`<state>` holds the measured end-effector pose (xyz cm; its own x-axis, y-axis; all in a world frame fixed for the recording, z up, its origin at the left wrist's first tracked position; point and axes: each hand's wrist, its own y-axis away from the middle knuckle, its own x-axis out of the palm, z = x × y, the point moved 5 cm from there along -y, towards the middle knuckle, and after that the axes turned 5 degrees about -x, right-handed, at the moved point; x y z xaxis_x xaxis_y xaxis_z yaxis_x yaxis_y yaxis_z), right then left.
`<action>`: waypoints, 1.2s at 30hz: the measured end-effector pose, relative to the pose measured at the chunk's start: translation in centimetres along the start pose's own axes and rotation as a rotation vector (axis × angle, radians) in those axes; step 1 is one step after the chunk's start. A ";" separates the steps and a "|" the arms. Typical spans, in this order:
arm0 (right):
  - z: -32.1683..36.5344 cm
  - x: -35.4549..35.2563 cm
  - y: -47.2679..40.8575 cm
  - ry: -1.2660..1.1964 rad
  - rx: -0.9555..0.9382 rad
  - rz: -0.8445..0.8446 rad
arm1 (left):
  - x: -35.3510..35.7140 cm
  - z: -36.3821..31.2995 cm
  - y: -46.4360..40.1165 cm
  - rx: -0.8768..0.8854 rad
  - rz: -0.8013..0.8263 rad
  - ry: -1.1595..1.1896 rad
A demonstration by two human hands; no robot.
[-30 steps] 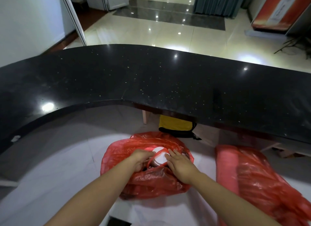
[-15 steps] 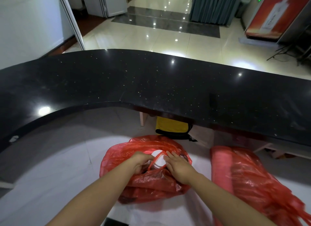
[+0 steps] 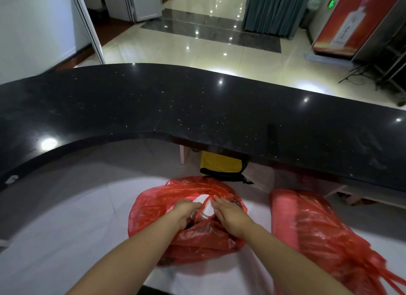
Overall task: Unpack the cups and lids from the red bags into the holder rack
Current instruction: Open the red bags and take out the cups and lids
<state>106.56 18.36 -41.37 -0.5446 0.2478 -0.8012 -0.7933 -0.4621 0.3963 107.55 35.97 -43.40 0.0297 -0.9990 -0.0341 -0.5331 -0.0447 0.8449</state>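
A red plastic bag (image 3: 153, 209) lies on the white floor in front of me. My left hand (image 3: 185, 212) and my right hand (image 3: 229, 215) both grip its mouth at the red handle loops. Between the hands a white round thing (image 3: 205, 203), a lid or a cup top, shows in the opening. A second, longer red bag (image 3: 312, 231) lies to the right, with pale stacked contents showing through the plastic. No holder rack is in view.
A curved black stone counter (image 3: 197, 110) arcs above the bags. Under it sits a yellow and black bag (image 3: 220, 165) and pale wooden legs (image 3: 182, 155). Beyond the counter lie a glossy tiled floor, a red poster panel (image 3: 351, 22) and grey curtains (image 3: 272, 11).
Both hands have stayed at the bag's mouth, working the handles slightly. The view has tilted, so the counter and bags sit lower in the frame.
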 end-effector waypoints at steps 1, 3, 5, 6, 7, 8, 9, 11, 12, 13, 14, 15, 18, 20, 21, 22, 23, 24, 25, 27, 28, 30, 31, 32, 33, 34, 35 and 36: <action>-0.1 -0.3 0.2 0.008 0.013 -0.027 | -0.3 -0.3 0.0 0.027 -0.032 -0.027; -0.2 -0.7 0.6 0.046 0.053 -0.100 | -1.4 -1.0 0.2 0.105 -0.130 -0.098; 0.2 -1.4 1.0 0.094 0.089 -0.240 | -2.5 -2.0 0.9 0.188 -0.187 -0.136; 0.7 -2.0 1.2 0.113 0.095 -0.341 | -3.1 -2.6 1.3 0.239 -0.203 -0.159; 1.3 -2.7 1.3 0.122 0.096 -0.443 | -3.7 -3.1 1.7 0.289 -0.217 -0.186; 2.0 -3.3 1.4 0.119 0.095 -0.531 | -4.3 -3.4 2.0 0.333 -0.226 -0.202; 2.8 -3.8 1.4 0.110 0.093 -0.596 | -4.7 -3.7 2.5 0.367 -0.226 -0.199; 4.6 -4.5 1.0 0.081 0.064 -0.673 | -5.6 -3.9 3.1 0.399 -0.205 -0.138; 5.6 -4.9 0.6 0.054 0.038 -0.694 | -6.1 -4.0 3.4 0.402 -0.186 -0.098; 6.6 -5.2 0.1 0.015 0.012 -0.702 | -6.6 -4.2 3.7 0.401 -0.166 -0.055; 7.6 -5.4 -0.4 -0.039 -0.007 -0.695 | -7.2 -4.3 4.0 0.401 -0.143 -0.005; 8.6 -5.6 -0.9 -0.113 -0.014 -0.682 | -7.8 -4.3 4.5 0.399 -0.115 0.049; 10.8 -5.7 -1.8 -0.408 0.024 -0.651 | -9.5 -4.0 6.6 0.400 -0.027 0.203; 12.1 -5.3 -2.4 -0.577 0.038 -0.564 | -10.7 -3.7 8.3 0.416 -0.015 0.263; 12.6 -5.0 -2.7 -0.639 0.043 -0.519 | -11.4 -3.3 9.2 0.418 -0.026 0.286; 13.0 -4.7 -3.0 -0.694 0.048 -0.486 | -12.1 -2.8 10.0 0.414 -0.044 0.314; 13.4 -4.3 -3.3 -0.763 0.059 -0.459 | -12.8 -2.1 10.7 0.407 -0.066 0.349; 13.9 -3.6 -3.6 -0.856 0.066 -0.418 | -13.6 -1.2 11.3 0.400 -0.092 0.389; 14.7 -2.8 -3.7 -0.963 0.061 -0.354 | -14.4 -0.1 12.0 0.396 -0.120 0.425; 17.1 -0.9 -3.6 -1.106 0.019 -0.200 | -16.1 2.5 13.3 0.390 -0.183 0.474; 18.3 0.1 -3.5 -1.135 0.002 -0.147 | -17.0 4.1 14.0 0.382 -0.214 0.485; 20.6 2.3 -3.2 -1.161 -0.017 -0.071 | -18.8 7.6 15.3 0.357 -0.280 0.509; 21.8 3.5 -3.0 -1.150 -0.027 -0.037 | -19.7 9.4 16.1 0.344 -0.317 0.525; 23.2 4.7 -2.7 -1.138 -0.035 0.000 | -20.7 11.1 16.9 0.331 -0.359 0.545; 24.6 5.9 -2.4 -1.124 -0.041 0.038 | -21.7 12.9 17.8 0.320 -0.401 0.565; 26.2 7.1 -2.0 -1.108 -0.050 0.077 | -22.7 14.5 18.7 0.311 -0.437 0.585; 27.7 8.3 -1.6 -1.089 -0.059 0.116 | -23.7 16.1 19.7 0.304 -0.468 0.608; 29.1 9.5 -1.2 -1.073 -0.064 0.152 | -24.6 17.7 20.7 0.299 -0.492 0.631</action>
<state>94.39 46.06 -36.36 -0.6148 0.7850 0.0761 -0.6986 -0.5868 0.4095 80.82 59.50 -34.47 0.7346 -0.6783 0.0184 -0.5339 -0.5611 0.6326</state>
